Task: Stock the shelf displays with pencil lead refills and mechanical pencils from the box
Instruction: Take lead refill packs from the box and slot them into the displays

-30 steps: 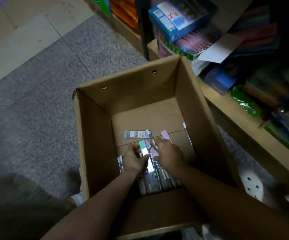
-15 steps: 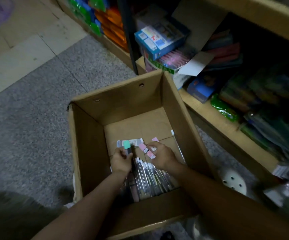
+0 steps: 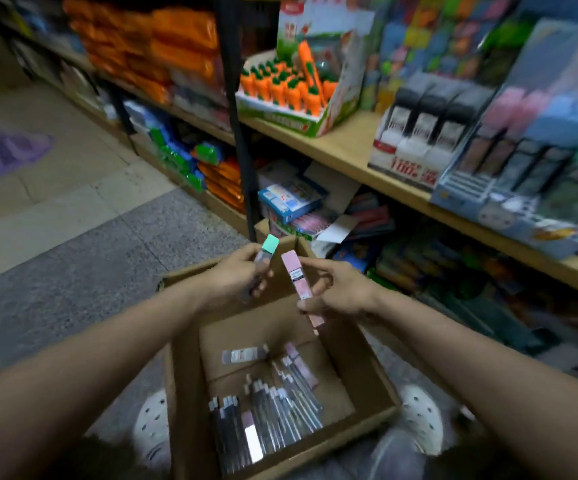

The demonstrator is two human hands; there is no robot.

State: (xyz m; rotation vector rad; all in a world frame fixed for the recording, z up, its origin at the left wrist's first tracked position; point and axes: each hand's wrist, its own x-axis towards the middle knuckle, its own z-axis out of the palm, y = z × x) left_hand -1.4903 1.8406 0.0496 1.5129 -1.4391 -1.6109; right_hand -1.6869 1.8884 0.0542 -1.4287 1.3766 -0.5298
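The shelf [image 3: 343,150] fills the right and upper part of my view, a wooden board on a black upright post [image 3: 237,109], with a lower level under it crowded with blurred packets. On the upper board stands a green-and-white display tray of carrot-shaped items [image 3: 287,95], then a display of black-topped white packs [image 3: 415,133], then a blue tiered display [image 3: 509,168] holding dark slim packs near the right edge. The floor [image 3: 73,244] runs off to the left, grey speckled stone beside pale tiles.

Below my arms sits the open cardboard box [image 3: 183,393] on the floor, just beside the lower shelf. On its bottom lies a heap of slim clear packs [image 3: 267,417], most bunched toward the near wall, one grey pack [image 3: 244,355] lying alone farther in. White perforated shoes [image 3: 422,420] show on either side of the box.

Both hands are raised above the far end of the box, near each other but apart. My left hand [image 3: 237,275] is curled around a green-capped refill case [image 3: 267,252], its cap pointing up toward the shelf. My right hand [image 3: 338,289] pinches a pink-capped refill case [image 3: 296,277] between thumb and fingers, tilted with its cap up and to the left; whether a second pink piece hangs beneath it I cannot tell.
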